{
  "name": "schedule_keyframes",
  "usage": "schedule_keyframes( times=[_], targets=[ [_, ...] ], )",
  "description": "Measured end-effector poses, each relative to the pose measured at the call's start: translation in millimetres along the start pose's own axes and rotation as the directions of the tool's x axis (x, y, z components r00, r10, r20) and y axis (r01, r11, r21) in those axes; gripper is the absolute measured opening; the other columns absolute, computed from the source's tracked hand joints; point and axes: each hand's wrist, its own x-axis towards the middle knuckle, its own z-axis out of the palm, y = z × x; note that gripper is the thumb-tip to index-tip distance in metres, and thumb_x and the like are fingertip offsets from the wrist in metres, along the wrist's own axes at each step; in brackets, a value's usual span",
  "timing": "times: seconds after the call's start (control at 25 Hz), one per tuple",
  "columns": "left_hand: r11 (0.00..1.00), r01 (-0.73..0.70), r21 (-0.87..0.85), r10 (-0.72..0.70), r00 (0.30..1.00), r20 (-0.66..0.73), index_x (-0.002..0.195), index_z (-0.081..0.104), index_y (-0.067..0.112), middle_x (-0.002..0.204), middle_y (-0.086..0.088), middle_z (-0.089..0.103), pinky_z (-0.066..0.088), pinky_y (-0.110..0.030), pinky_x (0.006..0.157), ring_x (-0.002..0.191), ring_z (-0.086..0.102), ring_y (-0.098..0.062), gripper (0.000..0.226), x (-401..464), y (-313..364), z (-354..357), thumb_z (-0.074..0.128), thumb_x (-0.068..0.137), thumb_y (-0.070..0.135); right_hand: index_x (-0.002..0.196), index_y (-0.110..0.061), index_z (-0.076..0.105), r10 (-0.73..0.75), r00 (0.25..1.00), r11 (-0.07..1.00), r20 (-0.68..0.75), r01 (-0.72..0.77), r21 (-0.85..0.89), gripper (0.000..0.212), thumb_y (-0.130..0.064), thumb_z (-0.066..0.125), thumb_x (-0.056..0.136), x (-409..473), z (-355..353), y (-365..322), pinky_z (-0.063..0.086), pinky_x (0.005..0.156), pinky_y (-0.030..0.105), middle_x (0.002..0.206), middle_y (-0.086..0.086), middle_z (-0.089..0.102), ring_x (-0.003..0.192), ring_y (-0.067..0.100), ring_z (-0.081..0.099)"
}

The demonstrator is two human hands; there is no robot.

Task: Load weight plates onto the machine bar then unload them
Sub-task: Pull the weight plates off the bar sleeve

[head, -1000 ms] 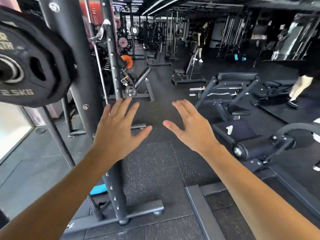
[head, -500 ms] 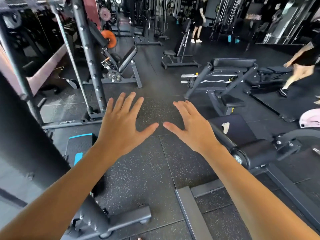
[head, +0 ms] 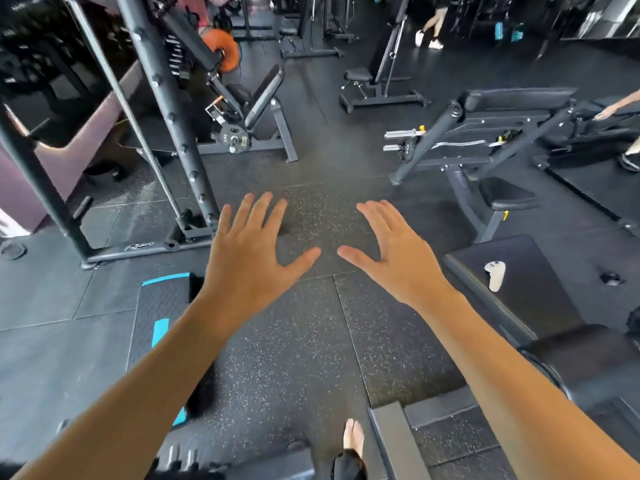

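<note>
Both arms reach out over the floor (head: 311,341), centre of frame. Left hand (head: 249,258) and right hand (head: 398,254) are held palm-down, fingers straight and spread, thumbs pointing toward each other, not touching. Neither holds anything; nothing lies under them but bare rubber matting.

No plate in either hand and none within reach. The only plates visible sit far off, upper left of centre: a small dark plate (head: 234,139) low on a seated machine, and an orange plate (head: 221,50) above it, partly hidden behind the rack upright (head: 169,109). Whether either belongs to the task, cannot tell. No machine bar is clearly identifiable.

Judgement: no load or unload step is in hand. The empty, spread hands fit a pause between steps or the end, but how many plates have gone on or off cannot be read here.

Lower left: a black mat with blue trim (head: 162,299). Right: a padded bench (head: 526,289).
</note>
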Motion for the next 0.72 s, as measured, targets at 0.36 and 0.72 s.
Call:
schedule_keyframes(
  times=[0.36,0.72],
  targets=[
    [0.993,0.114,0.018,-0.114,0.993,-0.025,0.154,0.035,0.014,0.163,-0.007,0.029,0.016,-0.054,0.122,0.152,0.020,-0.029,0.101,175,17,58,0.021,0.083,0.085,0.157,-0.023,0.022,-0.104,0.991,0.994,0.080,0.101,0.042,0.094,-0.083,0.032,0.086,166,-1,106,0.024,0.121,0.051,0.166,-0.005,0.018,0.154,0.010,0.002],
    [0.976,0.181,0.123,-0.179,0.983,-0.031,0.157,0.024,0.017,0.167,-0.005,0.014,0.008,-0.055,0.123,0.155,0.005,-0.027,0.103,306,-68,123,0.012,0.083,0.087,0.158,-0.022,0.016,-0.250,0.955,0.968,0.157,0.252,0.005,0.095,-0.083,0.031,0.086,351,60,125,0.017,0.123,0.051,0.167,-0.005,0.013,0.154,0.010,-0.002]
  ],
)
